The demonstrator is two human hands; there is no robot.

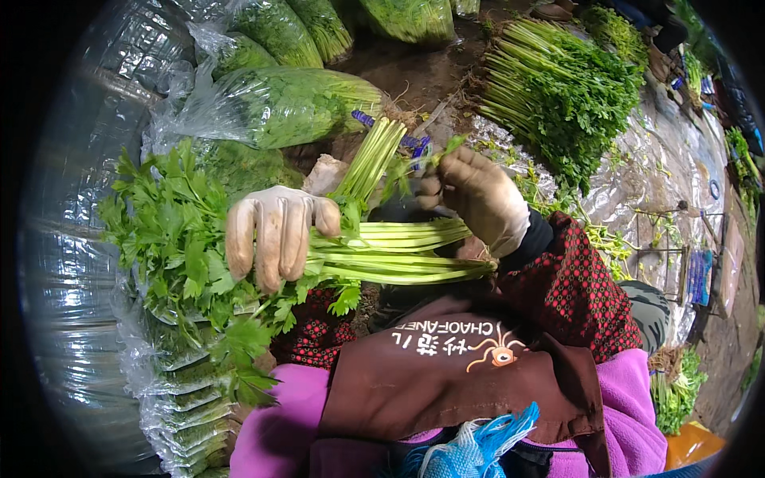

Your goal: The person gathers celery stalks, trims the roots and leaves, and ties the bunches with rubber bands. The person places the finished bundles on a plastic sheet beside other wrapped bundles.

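Note:
My left hand (pixel 281 233), in a soil-stained white glove, is closed over a bunch of celery (pixel 406 263) where the stalks meet the leaves. The stalks point right across my lap, and the leafy tops (pixel 185 239) spread left. My right hand (pixel 472 194), gloved too and blurred by motion, is raised above the stalk ends with a thin leafy sprig (pixel 451 146) at its curled fingertips. Just beyond the held bunch, more celery stalks (pixel 372 158) slant away from me, near a purple-blue tie strip (pixel 418 146).
Celery in clear plastic bags (pixel 305 104) lies ahead and to the left. A large loose celery pile (pixel 562 95) sits ahead right. Plastic sheeting (pixel 651 161) with leaf scraps covers the ground at right, beside a metal frame (pixel 681 254). Bagged celery (pixel 191 406) is stacked at my left.

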